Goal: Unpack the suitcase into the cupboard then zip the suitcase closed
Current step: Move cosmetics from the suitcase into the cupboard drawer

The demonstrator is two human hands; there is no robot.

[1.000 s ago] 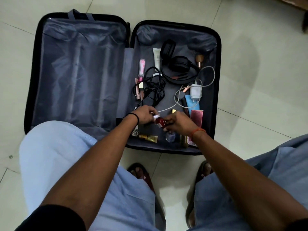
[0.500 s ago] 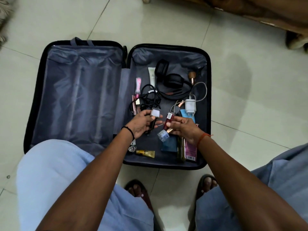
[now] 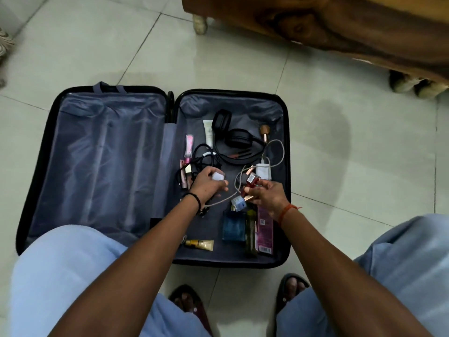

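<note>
The suitcase [image 3: 155,166] is lying wide open on a floor of pale glossy tiles [image 3: 352,171] with thin grout lines, which is reflecting soft light and carrying a faint shadow at 3 o'clock of the case. At 1 o'clock, a dark carved wooden furniture piece [image 3: 340,27] is standing on stubby pale feet. The left half of the case is showing only bare grey lining; the right half is holding headphones [image 3: 230,132], black cables [image 3: 204,159], a white charger [image 3: 263,170], a blue bottle [image 3: 233,227], a pink box [image 3: 264,229] and a yellow tube [image 3: 200,244].

The left hand [image 3: 209,188] is curling loosely around a small white plug [image 3: 218,176], fingers half closed. The right hand [image 3: 264,195] is pinching a small red bottle [image 3: 251,181] between thumb and fingertips, with a pale-capped item just beneath it. Both are hovering over the right half's middle. At 6 o'clock, light blue trousers [image 3: 60,276] and sandalled feet [image 3: 189,305] are framing the tiles.
</note>
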